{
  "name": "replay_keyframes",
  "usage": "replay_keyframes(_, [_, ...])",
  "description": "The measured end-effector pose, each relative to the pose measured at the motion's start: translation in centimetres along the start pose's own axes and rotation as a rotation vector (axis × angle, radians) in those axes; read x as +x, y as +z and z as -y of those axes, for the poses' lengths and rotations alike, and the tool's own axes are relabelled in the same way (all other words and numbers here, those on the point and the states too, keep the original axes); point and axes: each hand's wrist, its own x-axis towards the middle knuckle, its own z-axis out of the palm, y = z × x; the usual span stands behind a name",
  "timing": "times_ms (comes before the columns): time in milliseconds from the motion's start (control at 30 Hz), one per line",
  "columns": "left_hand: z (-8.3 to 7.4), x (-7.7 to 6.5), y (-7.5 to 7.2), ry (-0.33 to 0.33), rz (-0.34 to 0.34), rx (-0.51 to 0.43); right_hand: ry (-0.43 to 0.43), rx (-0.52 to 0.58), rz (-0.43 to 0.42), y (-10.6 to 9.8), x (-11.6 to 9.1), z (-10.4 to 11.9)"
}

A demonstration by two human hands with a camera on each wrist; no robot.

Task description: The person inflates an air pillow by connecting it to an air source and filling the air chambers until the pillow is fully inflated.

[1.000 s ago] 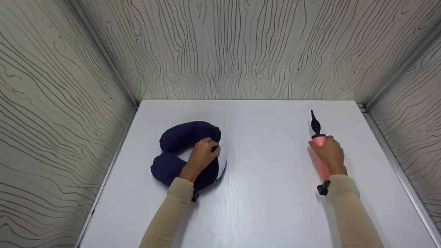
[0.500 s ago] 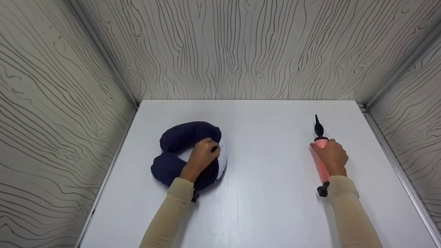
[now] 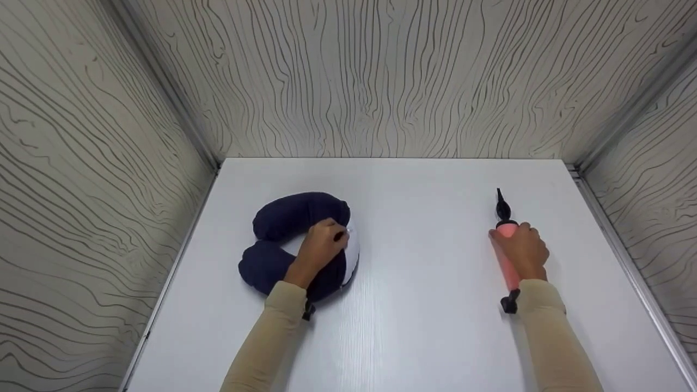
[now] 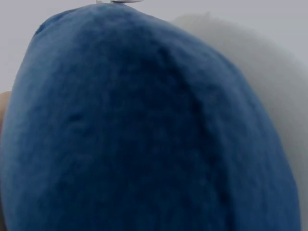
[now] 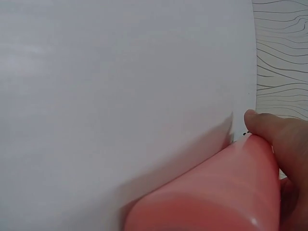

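A dark blue U-shaped neck pillow (image 3: pixel 297 215) lies on the left half of the table, a white section (image 3: pixel 353 251) showing along its right side. Over that side, my left hand (image 3: pixel 320 245) pinches the pillow where blue meets white; the pinched spot is hidden under the fingers. Blue fabric (image 4: pixel 130 120) fills most of the left wrist view. On the right, my right hand (image 3: pixel 524 247) grips a pink hand pump (image 3: pixel 506 261), its black nozzle (image 3: pixel 503 209) pointing to the back wall. In the right wrist view the thumb (image 5: pixel 264 126) lies along the pink barrel (image 5: pixel 211 187).
The white table (image 3: pixel 419 261) is bounded by wood-grain panels at the back (image 3: pixel 381 81), left and right. Metal strips run along its side edges. A black piece (image 3: pixel 510 302) shows at the pump's near end, beside the right sleeve.
The right hand and pump have shifted slightly to the right and back toward me. My left hand and the neck pillow stay in place.
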Motion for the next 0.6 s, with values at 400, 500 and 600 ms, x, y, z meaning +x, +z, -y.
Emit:
replay_keyframes(400, [-0.03, -0.09, 0.11, -0.001, 0.0, -0.001, -0.013, -0.039, 0.027, -0.28, -0.28, 0.18])
replay_keyframes(500, [-0.05, -0.09, 0.12, -0.004, 0.0, -0.01, -0.015, -0.04, 0.034, -0.42, -0.47, 0.27])
replay_keyframes(600, [-0.06, -0.09, 0.15, -0.001, 0.001, -0.013, -0.011, -0.043, 0.047, -0.51, -0.59, 0.31])
